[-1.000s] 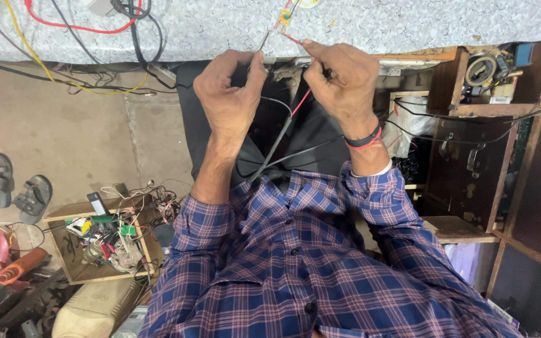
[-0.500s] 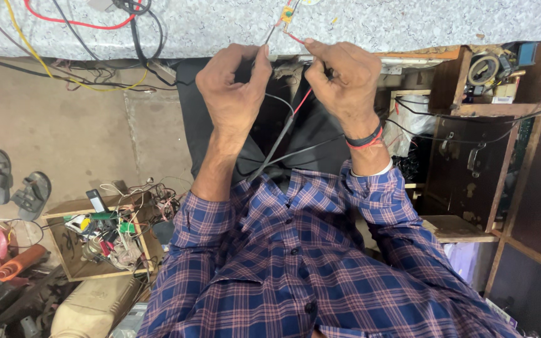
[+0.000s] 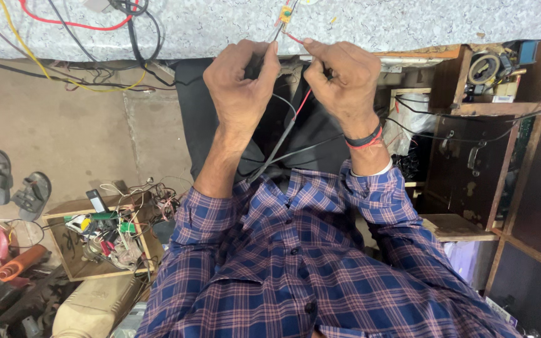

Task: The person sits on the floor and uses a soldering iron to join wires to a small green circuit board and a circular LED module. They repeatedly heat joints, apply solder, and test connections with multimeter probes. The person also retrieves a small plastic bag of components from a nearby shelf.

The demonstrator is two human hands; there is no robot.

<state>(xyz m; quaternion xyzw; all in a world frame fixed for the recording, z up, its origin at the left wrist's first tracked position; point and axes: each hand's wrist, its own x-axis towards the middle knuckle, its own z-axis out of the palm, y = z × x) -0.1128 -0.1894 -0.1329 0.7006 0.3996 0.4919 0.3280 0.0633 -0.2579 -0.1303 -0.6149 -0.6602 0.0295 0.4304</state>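
Note:
My left hand (image 3: 240,84) pinches a grey-black wire (image 3: 280,141) that runs down toward my lap. My right hand (image 3: 340,78) pinches a thin red wire (image 3: 302,102) close beside it. Both wire ends reach up to a small yellow component (image 3: 283,14) lying at the edge of the speckled grey worktop (image 3: 408,25). The two hands are a few centimetres apart, thumbs and forefingers closed on the wires. A black and red band sits on my right wrist. My checked blue shirt sleeves fill the lower view.
Red, yellow and black cables (image 3: 76,25) lie on the worktop at the left. A wooden box of tools and wires (image 3: 98,235) stands on the floor at left, near a pair of sandals (image 3: 14,184). Dark wooden shelves and drawers (image 3: 489,144) stand at right.
Both hands have stayed at the worktop edge holding the wires, with only a slight shift of the fingers.

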